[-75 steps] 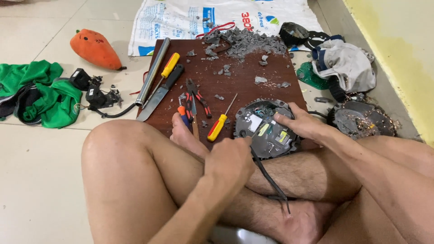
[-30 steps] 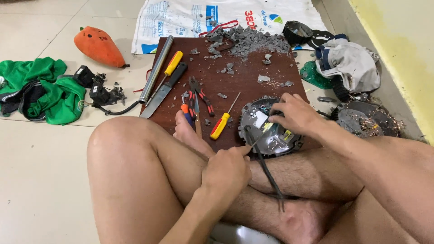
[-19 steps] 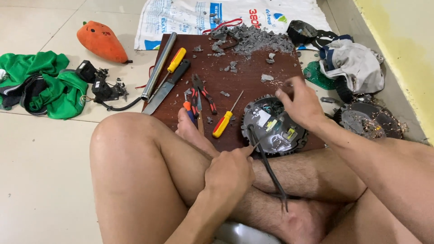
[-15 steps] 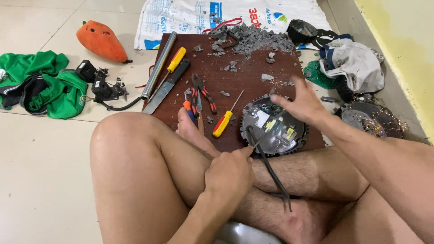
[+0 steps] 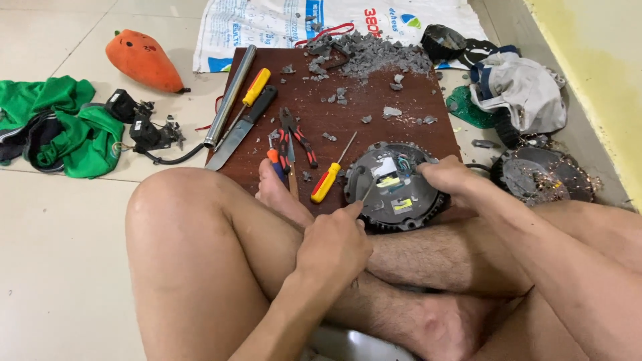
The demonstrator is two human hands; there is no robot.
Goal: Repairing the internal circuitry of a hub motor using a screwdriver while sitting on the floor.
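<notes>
Motor housing (image 5: 396, 190) lies under closed right fingers (image 5: 428, 172) — left fingers (image 5: 351, 210) pinch a thin tool (image 5: 369, 192).

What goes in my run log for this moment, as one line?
left hand: grips thin tool, tip on round device | right hand: steadies device rim | device on brown board

A white woven sack (image 5: 281, 23) lies flat on the tiled floor at the top of the view, its lower edge tucked under the far end of the brown board (image 5: 348, 107); it carries blue, red and green printing. On the round grey device (image 5: 396, 187) at the board's near right corner sit a white label (image 5: 384, 166) and two small yellow labels (image 5: 390, 181), all rectangular.
</notes>
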